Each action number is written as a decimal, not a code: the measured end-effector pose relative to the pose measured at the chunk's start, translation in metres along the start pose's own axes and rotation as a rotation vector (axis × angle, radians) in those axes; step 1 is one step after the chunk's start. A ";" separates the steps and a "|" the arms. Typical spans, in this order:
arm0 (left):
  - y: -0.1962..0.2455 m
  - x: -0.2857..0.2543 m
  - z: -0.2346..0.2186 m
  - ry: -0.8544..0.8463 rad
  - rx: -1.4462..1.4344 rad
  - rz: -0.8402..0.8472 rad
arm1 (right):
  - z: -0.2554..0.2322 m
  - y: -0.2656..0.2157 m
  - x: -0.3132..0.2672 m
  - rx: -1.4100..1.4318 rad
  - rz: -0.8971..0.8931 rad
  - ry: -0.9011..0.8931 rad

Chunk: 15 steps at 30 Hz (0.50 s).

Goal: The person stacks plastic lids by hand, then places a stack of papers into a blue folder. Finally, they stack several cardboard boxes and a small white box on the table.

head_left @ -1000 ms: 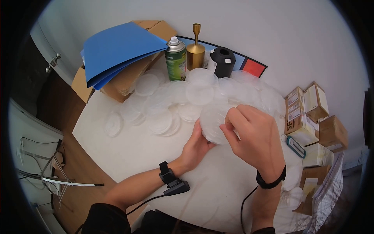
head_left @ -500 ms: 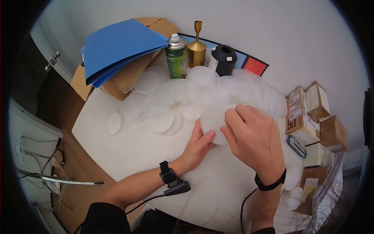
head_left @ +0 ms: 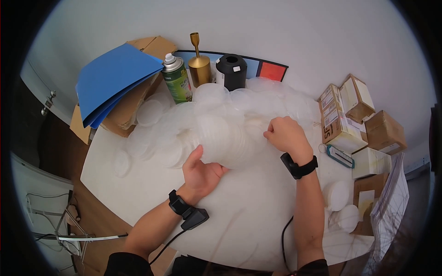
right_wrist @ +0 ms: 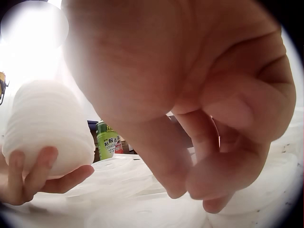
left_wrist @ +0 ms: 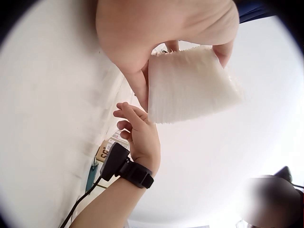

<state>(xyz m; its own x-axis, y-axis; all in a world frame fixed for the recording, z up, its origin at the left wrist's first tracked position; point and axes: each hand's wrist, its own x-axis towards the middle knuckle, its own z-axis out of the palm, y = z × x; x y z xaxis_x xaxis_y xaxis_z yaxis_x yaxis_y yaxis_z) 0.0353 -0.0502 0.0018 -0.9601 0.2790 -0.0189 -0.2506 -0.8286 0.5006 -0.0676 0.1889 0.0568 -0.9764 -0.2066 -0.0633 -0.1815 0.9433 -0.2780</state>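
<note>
A thick stack of translucent white discs [head_left: 218,138] [left_wrist: 187,88] [right_wrist: 47,123] rests in the left hand [head_left: 201,177] [left_wrist: 166,28], whose fingers curl around its side and underside. To the right of it, the right hand [head_left: 291,138] [left_wrist: 142,137] [right_wrist: 190,90] hovers at the loose discs [head_left: 276,103] spread over the table. Its fingers are loosely bent, with no object visible between them. How far the right fingertips are from the loose discs cannot be told.
Behind the discs stand a green spray can [head_left: 177,83], a gold holder [head_left: 200,69] and a black container [head_left: 231,73]. Blue folders [head_left: 113,83] lie on a carton at the left. Small boxes [head_left: 340,122] and more discs [head_left: 337,195] are at the right of the table [head_left: 239,207].
The right hand has moved away from the held stack, to its right. The left hand has turned, showing more of its palm, with the stack still in it. The head view has shifted rightward.
</note>
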 end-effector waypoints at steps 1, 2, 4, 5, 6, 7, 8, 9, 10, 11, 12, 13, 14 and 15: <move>-0.002 0.000 0.001 0.030 0.054 0.014 | 0.005 0.000 0.000 -0.016 0.012 -0.028; -0.004 0.000 0.002 0.055 0.109 0.031 | 0.012 0.002 0.001 -0.019 0.011 -0.016; -0.005 0.003 0.004 0.082 0.164 0.063 | 0.021 0.002 0.004 -0.032 0.005 0.013; -0.005 0.003 0.004 0.087 0.165 0.073 | 0.024 0.003 0.003 -0.043 -0.001 0.036; -0.005 0.003 0.003 0.092 0.167 0.083 | 0.024 0.000 0.002 -0.053 -0.007 0.058; -0.005 0.002 0.003 0.090 0.148 0.095 | 0.024 -0.002 0.000 -0.062 -0.011 0.079; -0.004 0.002 0.003 0.085 0.129 0.105 | 0.024 -0.004 0.000 -0.072 -0.024 0.053; -0.005 0.002 0.003 0.080 0.110 0.116 | 0.022 -0.004 0.000 -0.083 -0.039 0.027; -0.005 0.001 0.002 0.082 0.111 0.097 | 0.020 -0.004 0.002 -0.095 -0.058 0.000; -0.005 0.000 0.000 0.082 0.113 0.080 | 0.017 -0.001 0.003 -0.057 -0.063 -0.013; -0.004 0.001 -0.002 0.083 0.115 0.067 | 0.014 0.004 0.004 -0.020 -0.070 -0.025; -0.004 0.001 -0.004 0.068 0.123 0.049 | 0.009 0.009 0.005 0.017 -0.081 -0.038; -0.004 0.001 -0.007 0.057 0.129 0.033 | 0.002 0.015 0.005 0.090 -0.057 -0.010; -0.004 0.000 -0.009 0.050 0.133 0.018 | -0.014 0.017 0.001 0.163 -0.034 0.014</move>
<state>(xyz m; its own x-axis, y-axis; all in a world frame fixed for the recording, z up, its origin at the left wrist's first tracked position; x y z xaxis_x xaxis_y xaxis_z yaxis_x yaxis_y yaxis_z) 0.0357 -0.0510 -0.0079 -0.9701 0.2374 -0.0507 -0.2181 -0.7606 0.6115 -0.0738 0.2088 0.0656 -0.9717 -0.2333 -0.0382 -0.1945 0.8810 -0.4313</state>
